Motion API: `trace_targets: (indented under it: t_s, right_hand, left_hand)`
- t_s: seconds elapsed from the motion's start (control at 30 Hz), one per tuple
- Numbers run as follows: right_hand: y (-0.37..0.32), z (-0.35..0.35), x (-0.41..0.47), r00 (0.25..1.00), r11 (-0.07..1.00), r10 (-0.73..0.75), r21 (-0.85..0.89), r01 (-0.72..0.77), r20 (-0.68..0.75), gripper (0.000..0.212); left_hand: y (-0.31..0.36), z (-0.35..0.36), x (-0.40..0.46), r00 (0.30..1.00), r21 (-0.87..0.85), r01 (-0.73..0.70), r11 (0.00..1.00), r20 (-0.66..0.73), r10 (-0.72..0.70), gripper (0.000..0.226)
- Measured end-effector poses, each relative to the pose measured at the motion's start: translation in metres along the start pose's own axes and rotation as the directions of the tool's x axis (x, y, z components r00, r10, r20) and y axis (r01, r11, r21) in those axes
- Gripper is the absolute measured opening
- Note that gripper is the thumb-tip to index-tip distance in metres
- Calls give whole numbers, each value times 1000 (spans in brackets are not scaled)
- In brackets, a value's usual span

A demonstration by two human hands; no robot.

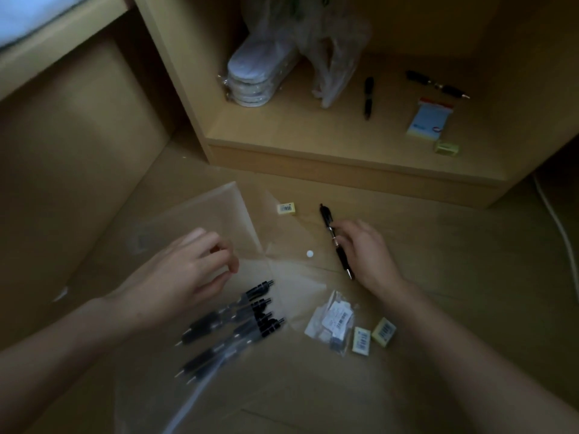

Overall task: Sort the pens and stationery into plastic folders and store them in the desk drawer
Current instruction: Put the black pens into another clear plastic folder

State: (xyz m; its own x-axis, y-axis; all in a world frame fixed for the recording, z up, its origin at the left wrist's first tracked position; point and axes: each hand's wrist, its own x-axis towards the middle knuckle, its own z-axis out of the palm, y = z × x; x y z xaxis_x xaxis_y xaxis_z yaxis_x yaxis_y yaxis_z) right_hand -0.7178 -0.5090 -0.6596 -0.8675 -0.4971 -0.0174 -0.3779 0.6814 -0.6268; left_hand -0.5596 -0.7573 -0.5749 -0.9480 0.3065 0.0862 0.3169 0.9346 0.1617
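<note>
A clear plastic folder (pixel 282 296) with a white snap button lies on the floor, several black pens (pixel 232 327) inside it. My left hand (pixel 191 270) pinches the folder's flap, lifting its edge. My right hand (pixel 363 249) grips a loose black pen (pixel 327 217) lying on the floor beside the folder. A second clear folder (pixel 200 214) lies behind the first. Yellow erasers sit on the floor: one (pixel 286 208) far, two (pixel 372 335) near, next to a small plastic bag (pixel 332 321) of labelled items.
An open wooden compartment (pixel 344 142) holds a black pen (pixel 368 95), another pen (pixel 437 84), a sticky-note pad (pixel 430 120), a yellow eraser (pixel 446 148), a crumpled plastic bag (pixel 326 51) and stacked white insoles (pixel 253 79). A white cable (pixel 560 227) runs at right.
</note>
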Motion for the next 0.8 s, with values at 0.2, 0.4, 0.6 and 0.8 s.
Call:
trace_targets:
  t_s: [0.2,0.4,0.6,0.8]
  right_hand:
    - [16,-10,20,968,957,-184,-195,216,168,43]
    - [20,-11,31,969,941,-226,-234,245,105,27]
    - [31,-15,19,961,940,-262,-202,275,88,17]
    - [41,-27,4,970,940,-233,-242,243,69,31]
  left_hand:
    - [-2,-3,-5,1000,16,-7,1000,-15,7,24]
    - [-1,-2,-12,999,-1,11,1000,-44,-11,20]
    - [-3,2,-19,999,15,12,1000,-44,-12,27]
    - [-5,6,-15,999,16,10,1000,-43,-9,36]
